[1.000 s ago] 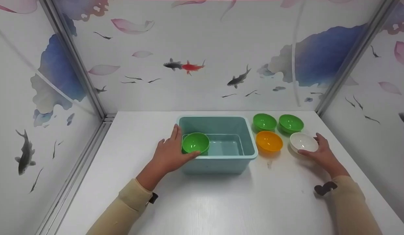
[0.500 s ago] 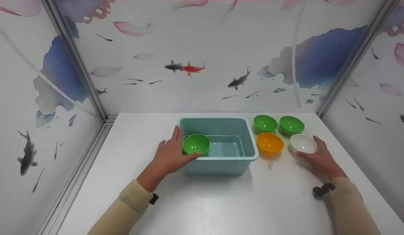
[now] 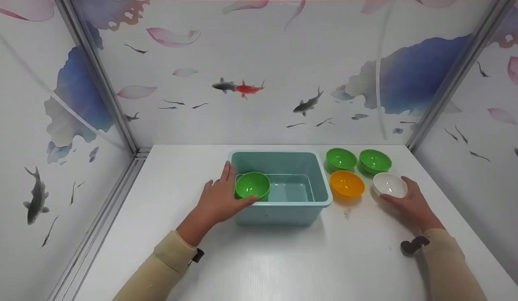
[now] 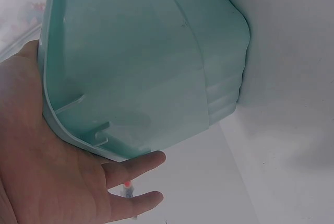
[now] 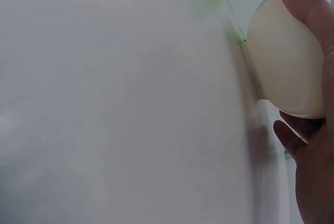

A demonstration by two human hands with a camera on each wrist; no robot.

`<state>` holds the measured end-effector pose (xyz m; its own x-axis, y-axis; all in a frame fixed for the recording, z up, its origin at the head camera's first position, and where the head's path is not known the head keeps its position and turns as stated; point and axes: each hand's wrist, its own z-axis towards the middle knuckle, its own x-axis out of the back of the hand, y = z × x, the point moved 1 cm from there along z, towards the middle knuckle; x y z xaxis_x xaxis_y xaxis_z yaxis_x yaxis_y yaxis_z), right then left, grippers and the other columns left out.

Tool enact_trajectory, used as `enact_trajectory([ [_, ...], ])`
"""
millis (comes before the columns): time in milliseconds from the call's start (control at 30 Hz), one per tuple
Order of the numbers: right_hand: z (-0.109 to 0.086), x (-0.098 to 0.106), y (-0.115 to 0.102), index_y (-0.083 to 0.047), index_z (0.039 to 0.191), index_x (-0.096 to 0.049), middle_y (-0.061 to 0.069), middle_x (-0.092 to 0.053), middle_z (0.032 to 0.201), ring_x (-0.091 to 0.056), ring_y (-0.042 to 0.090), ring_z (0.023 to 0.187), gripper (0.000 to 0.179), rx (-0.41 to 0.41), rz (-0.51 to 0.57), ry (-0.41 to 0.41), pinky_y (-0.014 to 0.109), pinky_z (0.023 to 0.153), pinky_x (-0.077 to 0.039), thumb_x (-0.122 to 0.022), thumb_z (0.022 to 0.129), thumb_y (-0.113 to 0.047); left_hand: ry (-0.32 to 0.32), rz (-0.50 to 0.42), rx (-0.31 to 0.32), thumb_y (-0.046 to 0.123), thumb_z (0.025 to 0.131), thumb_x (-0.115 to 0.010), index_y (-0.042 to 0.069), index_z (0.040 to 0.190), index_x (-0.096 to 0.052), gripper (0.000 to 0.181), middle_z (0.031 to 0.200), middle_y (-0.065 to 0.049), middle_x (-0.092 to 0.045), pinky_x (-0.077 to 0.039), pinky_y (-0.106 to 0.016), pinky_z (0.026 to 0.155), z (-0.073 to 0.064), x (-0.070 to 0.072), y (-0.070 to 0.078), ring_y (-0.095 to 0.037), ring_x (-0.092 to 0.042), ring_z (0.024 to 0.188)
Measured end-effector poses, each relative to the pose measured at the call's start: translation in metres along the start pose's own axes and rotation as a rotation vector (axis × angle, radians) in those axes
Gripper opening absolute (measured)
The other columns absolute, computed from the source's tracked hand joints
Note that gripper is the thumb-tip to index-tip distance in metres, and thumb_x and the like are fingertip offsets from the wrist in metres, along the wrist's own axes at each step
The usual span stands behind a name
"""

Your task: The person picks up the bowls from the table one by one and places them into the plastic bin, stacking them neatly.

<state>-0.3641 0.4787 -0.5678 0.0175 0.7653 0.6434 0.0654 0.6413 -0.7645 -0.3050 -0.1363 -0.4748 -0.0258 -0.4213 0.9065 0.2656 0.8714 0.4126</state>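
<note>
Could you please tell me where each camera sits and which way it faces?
Head: worn on the person's head, facing forward and down at the tub and white bowl; the left hand, right hand and both sleeves show.
Left wrist: worn on that wrist, facing the tub's outer wall; the left hand shows at the rim.
Right wrist: worn on that wrist, facing the white bowl's outside; the right hand shows holding it.
Head and left wrist share the tub and left hand; head and right wrist share the white bowl and right hand.
</note>
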Motion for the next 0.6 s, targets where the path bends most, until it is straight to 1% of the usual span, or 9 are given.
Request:
enact_trajectory([
  [233,-0.0001,-0.0018,-0.0006,0.006,0.173,0.002,0.042,-0.004,0.175,-0.016,0.062,0.159,0.128,0.022,-0.023,0.016,0.079,0.125,-0.014,-0.08,0.099,-0.058,0.005,0.0,-0.001,0.089,0.092,-0.057,-0.002,0.175,-0.012,0.132,0.185,-0.019,-0.009,-0.028,-0.068,0.126,-0.0002,-0.0009,-0.0003,-0.04,-0.046,0.156],
  [433,-0.0005,-0.0049,0.0022,0.005,0.173,0.0,0.042,-0.011,0.173,-0.023,0.06,0.155,0.127,0.035,-0.012,0.036,0.078,0.124,-0.02,-0.081,0.099,-0.057,0.007,0.003,-0.014,0.088,0.093,-0.057,-0.004,0.175,-0.014,0.131,0.184,-0.02,-0.01,-0.029,-0.069,0.125,-0.0013,0.0004,0.0001,-0.039,-0.047,0.156],
  [600,0.0002,-0.0049,0.0041,0.005,0.173,0.003,0.042,-0.009,0.173,-0.023,0.062,0.155,0.131,0.023,-0.013,0.033,0.079,0.124,-0.02,-0.082,0.097,-0.06,0.006,-0.004,-0.015,0.089,0.093,-0.057,-0.005,0.174,-0.013,0.131,0.184,-0.02,-0.009,-0.029,-0.07,0.125,-0.0012,0.0003,-0.0003,-0.038,-0.046,0.157],
])
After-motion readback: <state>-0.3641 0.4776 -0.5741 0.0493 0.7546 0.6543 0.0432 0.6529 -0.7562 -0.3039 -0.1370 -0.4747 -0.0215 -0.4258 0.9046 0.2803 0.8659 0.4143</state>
